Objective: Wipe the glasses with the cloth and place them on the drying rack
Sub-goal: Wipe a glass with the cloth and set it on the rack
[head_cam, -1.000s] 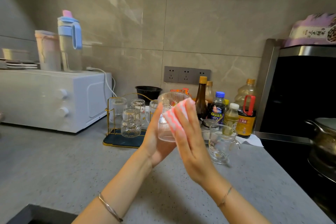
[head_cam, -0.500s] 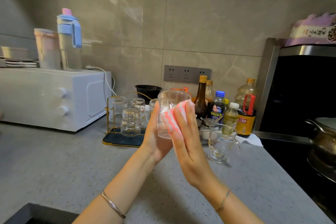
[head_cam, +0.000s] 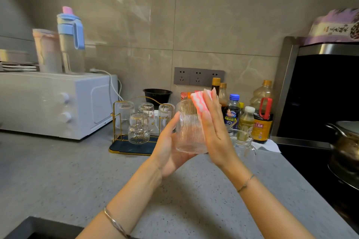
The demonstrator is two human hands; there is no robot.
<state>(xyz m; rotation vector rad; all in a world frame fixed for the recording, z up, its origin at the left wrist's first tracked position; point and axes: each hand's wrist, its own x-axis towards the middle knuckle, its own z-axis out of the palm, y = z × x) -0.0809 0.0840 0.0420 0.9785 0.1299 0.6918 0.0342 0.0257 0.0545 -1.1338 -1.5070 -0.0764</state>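
The left hand (head_cam: pixel 169 147) had the glass (head_cam: pixel 189 134) cupped from underneath, with the thumb running up its left side and the base sitting in the palm. The other fingers were behind the glass, so I couldn't really see how they lay. The right hand (head_cam: pixel 215 128) was flat against the opposite side, fingers straight and pressed together. It was squashing a folded pink-and-white cloth (head_cam: pixel 200 103) onto the upper right part of the glass, near the rim. So the glass was basically sandwiched between the two hands.

It was a clear ribbed glass, held upright with the mouth up, in the air above the grey counter (head_cam: pixel 77 180) and not touching it. The drying rack (head_cam: pixel 116 122), a gold wire thing on a dark tray, sat on the counter just behind and to the left of the hands. There were four glasses (head_cam: pixel 138 130) on it, all upside down: three in a back row and one in front.

Behind the right hand there was a glass mug (head_cam: pixel 242 141) standing on the counter, and past that a bunch of bottles (head_cam: pixel 232 110) against the wall. A black bowl (head_cam: pixel 157 94) was behind the rack. A white microwave (head_cam: pixel 58 103) was over on the left with a blue-capped water bottle (head_cam: pixel 71 40) on top, and a metal pot (head_cam: pixel 345 141) was at the far right edge.
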